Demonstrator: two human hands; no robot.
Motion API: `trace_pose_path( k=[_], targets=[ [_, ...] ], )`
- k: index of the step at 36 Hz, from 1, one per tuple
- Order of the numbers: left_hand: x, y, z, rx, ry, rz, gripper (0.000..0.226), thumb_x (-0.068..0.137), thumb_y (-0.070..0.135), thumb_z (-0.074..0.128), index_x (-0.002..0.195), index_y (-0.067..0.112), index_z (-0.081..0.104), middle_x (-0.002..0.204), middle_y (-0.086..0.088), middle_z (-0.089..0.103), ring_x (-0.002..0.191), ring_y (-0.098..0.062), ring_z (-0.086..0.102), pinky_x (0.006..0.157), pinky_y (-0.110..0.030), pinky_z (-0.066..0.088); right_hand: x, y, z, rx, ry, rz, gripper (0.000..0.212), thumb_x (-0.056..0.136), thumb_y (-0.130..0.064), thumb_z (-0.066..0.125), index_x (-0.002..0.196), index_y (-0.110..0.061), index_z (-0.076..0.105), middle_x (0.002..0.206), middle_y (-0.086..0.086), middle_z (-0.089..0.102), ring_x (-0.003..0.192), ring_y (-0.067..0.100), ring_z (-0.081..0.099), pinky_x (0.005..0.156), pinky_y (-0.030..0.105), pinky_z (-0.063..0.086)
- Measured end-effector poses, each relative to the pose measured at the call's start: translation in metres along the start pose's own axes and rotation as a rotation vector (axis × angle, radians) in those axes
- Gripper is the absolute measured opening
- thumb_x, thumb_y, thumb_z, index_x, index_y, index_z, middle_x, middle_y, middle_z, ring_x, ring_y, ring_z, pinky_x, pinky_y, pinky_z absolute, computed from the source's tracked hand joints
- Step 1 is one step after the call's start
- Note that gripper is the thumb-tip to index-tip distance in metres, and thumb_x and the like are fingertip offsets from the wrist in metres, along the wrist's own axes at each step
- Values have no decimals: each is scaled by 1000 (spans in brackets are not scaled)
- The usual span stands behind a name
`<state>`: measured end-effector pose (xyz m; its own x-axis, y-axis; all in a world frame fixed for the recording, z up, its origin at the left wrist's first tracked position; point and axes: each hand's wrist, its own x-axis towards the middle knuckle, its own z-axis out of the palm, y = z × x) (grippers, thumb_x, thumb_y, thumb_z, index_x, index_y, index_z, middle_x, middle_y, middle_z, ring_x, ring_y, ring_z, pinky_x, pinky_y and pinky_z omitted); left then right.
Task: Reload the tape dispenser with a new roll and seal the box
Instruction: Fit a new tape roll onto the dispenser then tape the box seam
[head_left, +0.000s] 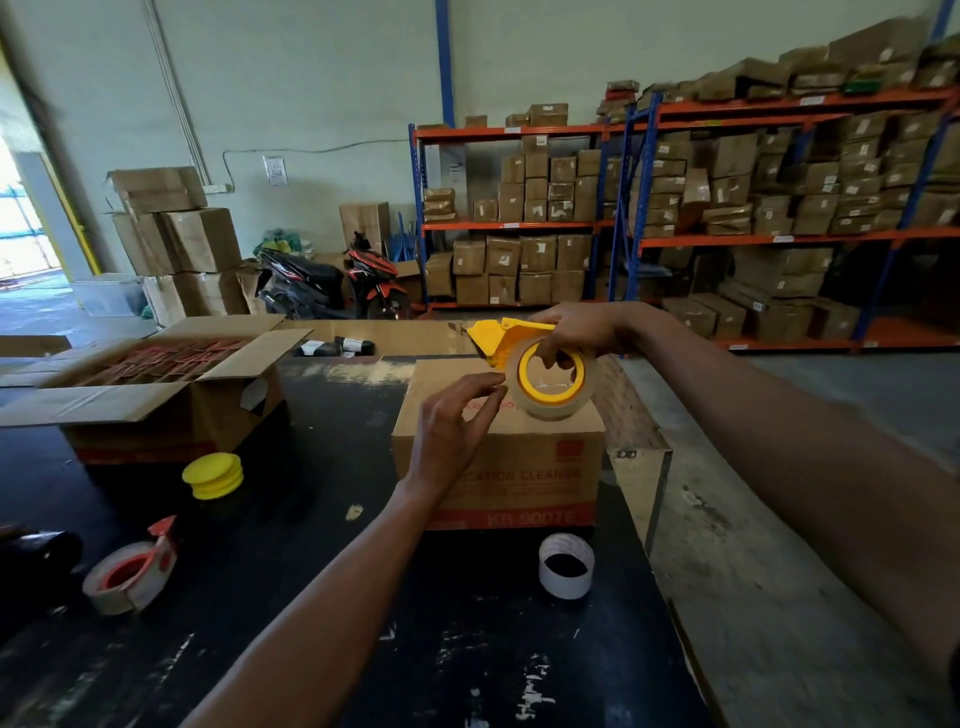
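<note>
A yellow tape dispenser (496, 339) with a clear tape roll (551, 384) on its hub hangs above a closed brown cardboard box (498, 467) on the dark table. My right hand (576, 332) grips the dispenser from above, with fingers through the roll's core. My left hand (457, 426) is just left of the roll, thumb and fingertips pinched at the roll's edge. Whether it holds the tape end I cannot tell. An empty white cardboard core (566, 566) stands on the table in front of the box.
A red dispenser with tape (132, 571) lies at the left front, and a yellow cap-like piece (214, 475) sits behind it. An open carton (150, 384) of red items stands at the left. The table edge (675, 597) runs down the right. Shelves of boxes and a motorbike (332, 283) are behind.
</note>
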<state>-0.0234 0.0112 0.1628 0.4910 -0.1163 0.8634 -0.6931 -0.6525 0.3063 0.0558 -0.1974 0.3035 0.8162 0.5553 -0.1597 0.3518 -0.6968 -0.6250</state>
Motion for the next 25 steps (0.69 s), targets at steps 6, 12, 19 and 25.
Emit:
trace_pose_path(
  k=[6,12,19,25],
  targets=[
    [1,1,1,-31,57,-98,15,93,7,72,107,6,76,103,-2,78,95,-3,69,85,-10,52,-1,1,2,44,7,-25,33,84,-18,70,115,-29,66,97,14,64,79,24,59,70,39,51],
    [23,-4,-7,-20,68,-180,7,96,12,67,102,10,72,93,2,76,76,-5,65,68,-13,49,-6,5,8,25,-24,-7,18,90,-23,74,106,-22,66,90,9,63,74,19,60,64,31,52],
    [34,-9,-11,61,16,-17,4,99,12,63,102,9,64,106,-1,62,88,-8,62,68,-27,58,-17,16,6,42,-24,33,24,89,-26,75,111,-22,66,88,7,65,75,17,61,63,29,52],
    [45,-3,-17,-51,-117,-172,5,106,22,53,102,22,56,91,6,68,53,-15,63,49,-38,55,-23,16,2,-69,44,18,11,90,-26,73,99,-22,68,89,9,67,76,20,63,68,33,53]
  ],
)
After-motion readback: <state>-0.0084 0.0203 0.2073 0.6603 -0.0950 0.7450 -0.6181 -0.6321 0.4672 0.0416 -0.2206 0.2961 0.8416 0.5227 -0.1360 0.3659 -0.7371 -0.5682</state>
